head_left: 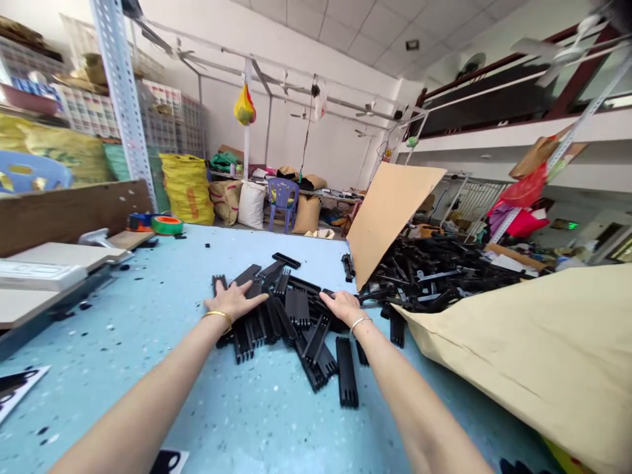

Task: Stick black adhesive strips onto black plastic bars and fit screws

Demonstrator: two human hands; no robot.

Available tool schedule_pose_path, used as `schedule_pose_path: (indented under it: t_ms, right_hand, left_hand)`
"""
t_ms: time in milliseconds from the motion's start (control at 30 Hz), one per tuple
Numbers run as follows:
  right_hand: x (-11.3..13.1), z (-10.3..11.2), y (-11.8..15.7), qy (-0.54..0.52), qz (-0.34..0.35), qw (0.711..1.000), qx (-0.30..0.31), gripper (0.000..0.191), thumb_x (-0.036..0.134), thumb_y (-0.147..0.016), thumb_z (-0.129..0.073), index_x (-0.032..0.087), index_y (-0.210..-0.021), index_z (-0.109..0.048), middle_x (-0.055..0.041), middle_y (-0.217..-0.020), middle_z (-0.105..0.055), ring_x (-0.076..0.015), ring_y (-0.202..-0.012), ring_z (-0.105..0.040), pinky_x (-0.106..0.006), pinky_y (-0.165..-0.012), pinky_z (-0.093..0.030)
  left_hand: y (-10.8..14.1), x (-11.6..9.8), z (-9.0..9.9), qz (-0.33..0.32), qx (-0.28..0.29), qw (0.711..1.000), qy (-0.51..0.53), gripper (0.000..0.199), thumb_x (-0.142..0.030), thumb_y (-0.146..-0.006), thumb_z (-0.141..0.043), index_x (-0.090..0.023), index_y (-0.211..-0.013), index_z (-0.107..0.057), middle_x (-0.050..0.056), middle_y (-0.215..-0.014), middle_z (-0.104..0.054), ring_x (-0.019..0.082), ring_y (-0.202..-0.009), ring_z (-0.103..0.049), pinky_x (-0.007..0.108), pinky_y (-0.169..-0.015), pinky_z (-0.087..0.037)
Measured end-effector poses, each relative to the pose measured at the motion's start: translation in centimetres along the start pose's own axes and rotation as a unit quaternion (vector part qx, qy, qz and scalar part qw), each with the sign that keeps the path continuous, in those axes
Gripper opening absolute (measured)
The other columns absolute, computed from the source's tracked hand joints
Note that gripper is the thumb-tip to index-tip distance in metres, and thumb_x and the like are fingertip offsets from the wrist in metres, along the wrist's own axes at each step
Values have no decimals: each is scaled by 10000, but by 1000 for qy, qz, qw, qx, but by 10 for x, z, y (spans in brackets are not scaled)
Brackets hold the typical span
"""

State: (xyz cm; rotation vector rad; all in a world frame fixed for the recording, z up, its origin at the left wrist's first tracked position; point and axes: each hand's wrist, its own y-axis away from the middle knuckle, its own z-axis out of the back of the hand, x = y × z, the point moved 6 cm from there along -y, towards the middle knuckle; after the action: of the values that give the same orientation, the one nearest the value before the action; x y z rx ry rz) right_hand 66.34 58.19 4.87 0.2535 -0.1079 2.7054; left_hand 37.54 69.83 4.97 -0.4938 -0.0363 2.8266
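A loose pile of black slotted plastic pieces (296, 306) lies on the speckled blue tabletop (237, 415). On the pile's left side rests my left hand (233, 303), fingers spread and thumb stretched to the right over the pieces. My right hand (342, 307) touches the right side, its thumb pointing left against black pieces. Its other fingers are mostly hidden, so a grip cannot be made out. One long black piece (347, 372) lies apart in front of the pile, near my right wrist. Another black piece (286, 260) lies crosswise at the back.
To the right, a larger heap of black parts (434, 266) sits behind an upright cardboard sheet (395, 210) and brown paper (533, 336). On the left are a green tape roll (166, 226), boards (49, 253) and a white box (39, 275). Sacks (186, 187) and a blue chair (283, 197) stand beyond.
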Motion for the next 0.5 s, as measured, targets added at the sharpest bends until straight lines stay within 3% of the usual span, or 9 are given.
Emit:
schedule_pose_path:
  t_ms: [133,333,500]
  right_hand:
    - [-1,-16,28,-21,-6,1000,21,728,740,-838,-407,116,-1081,-692,-196,-1131,-684,-304,-1081,-626,-337,-850,-438]
    - [-8,-14,101,-33,-21,999,21,710,740,-812,-453,122,-1072,-688,-182,-1123,-688,-298,-1087,-624,-335,-872,-448]
    - [-27,-3,160,-37,-46,998,1,674,696,-839,-454,103,-1066,-680,-194,-1112,-687,-308,-1084,-624,-353,-877,-458]
  left_hand:
    - [19,-13,-24,-16,48,999,9,745,-738,-742,-460,-326,-1359,-528,98,-1411,-532,444,-1408,-218,615,-984,-352]
    - [99,-31,-35,-44,72,996,21,643,-629,-770,-501,-344,-1345,-538,51,-1433,-516,384,-1424,-234,585,-1023,-353]
    - [161,-51,-35,-51,70,996,18,666,-630,-797,-452,-320,-1386,-491,116,-1452,-480,399,-1437,-184,654,-985,-343]
